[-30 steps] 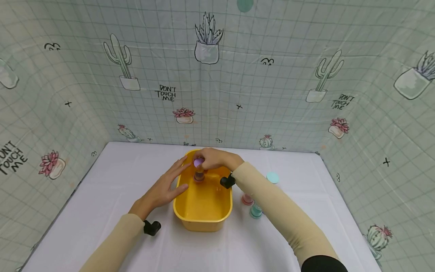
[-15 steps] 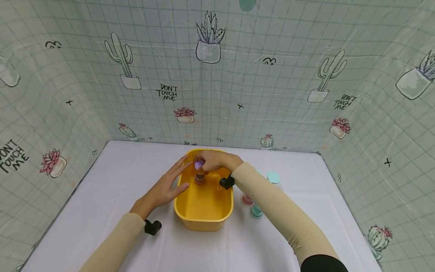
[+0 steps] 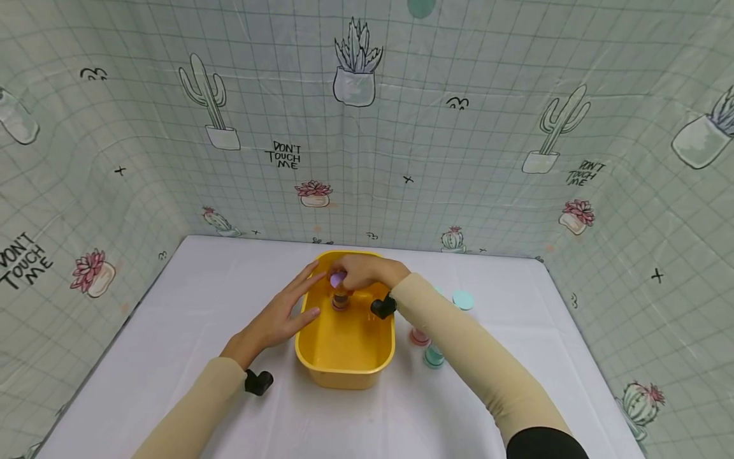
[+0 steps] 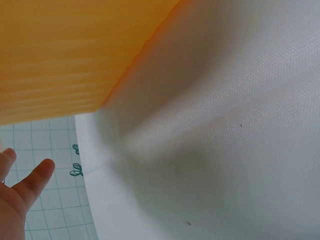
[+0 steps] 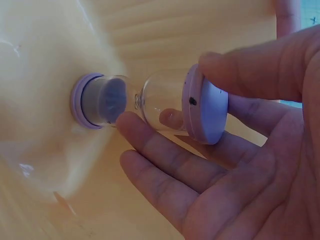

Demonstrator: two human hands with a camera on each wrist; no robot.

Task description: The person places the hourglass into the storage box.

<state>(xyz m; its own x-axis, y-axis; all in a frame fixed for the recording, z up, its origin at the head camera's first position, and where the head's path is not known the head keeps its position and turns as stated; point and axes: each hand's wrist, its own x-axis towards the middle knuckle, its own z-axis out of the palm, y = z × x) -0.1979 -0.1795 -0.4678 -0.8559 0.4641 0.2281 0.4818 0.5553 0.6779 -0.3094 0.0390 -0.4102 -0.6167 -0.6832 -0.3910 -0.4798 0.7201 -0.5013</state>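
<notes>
While gripping a purple-capped hourglass (image 5: pixel 160 100) with right hand (image 3: pixel 364 271), inside yellow tub (image 3: pixel 344 344), with left hand (image 3: pixel 281 314) loosely spread at its side

White table (image 3: pixel 189 306), dark speck (image 4: pixel 188 223) on it, perhaps lint; cactus-print backdrop (image 3: pixel 367 146) behind.

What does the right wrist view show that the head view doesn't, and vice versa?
Only the right wrist view: the narrow neck of the hourglass and a dark mark on its purple cap. Only the head view: the right sleeve, plus a pink item and a green item on the table. Both: the right hand holding the hourglass inside the yellow tub.
</notes>
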